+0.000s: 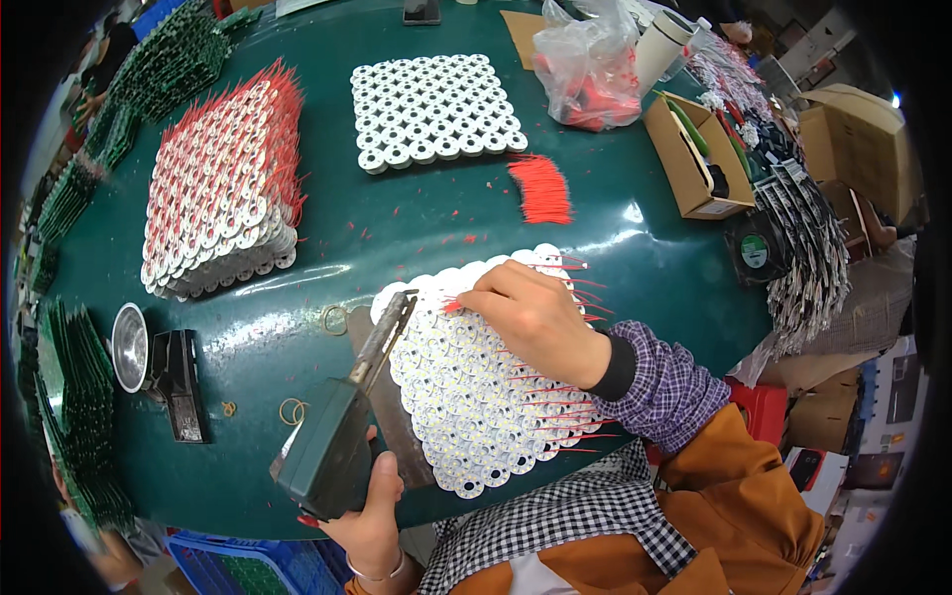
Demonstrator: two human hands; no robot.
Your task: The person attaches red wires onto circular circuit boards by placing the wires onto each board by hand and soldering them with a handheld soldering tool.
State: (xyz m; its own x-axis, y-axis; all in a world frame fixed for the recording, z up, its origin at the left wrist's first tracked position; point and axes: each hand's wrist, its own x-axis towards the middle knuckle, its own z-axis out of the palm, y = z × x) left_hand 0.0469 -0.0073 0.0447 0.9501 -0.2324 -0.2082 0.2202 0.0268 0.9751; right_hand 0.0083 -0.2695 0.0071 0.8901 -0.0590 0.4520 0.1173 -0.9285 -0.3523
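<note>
A panel of joined white round LED boards lies at the near middle of the table, with red wires sticking out along its right side. My left hand is wrapped round the handle of a dark green soldering gun. The gun's tip reaches the panel's upper left part; whether it touches a board I cannot tell. Just right of the tip, my right hand is closed in a pinch over the panel. Short red wire ends show at its fingertips; how many it holds is hidden.
Stacked white panels with red wires stand far left; bare white panels lie at the back. Nearby are a red wire bundle, a cardboard box, a plastic bag, a metal bowl and green board stacks.
</note>
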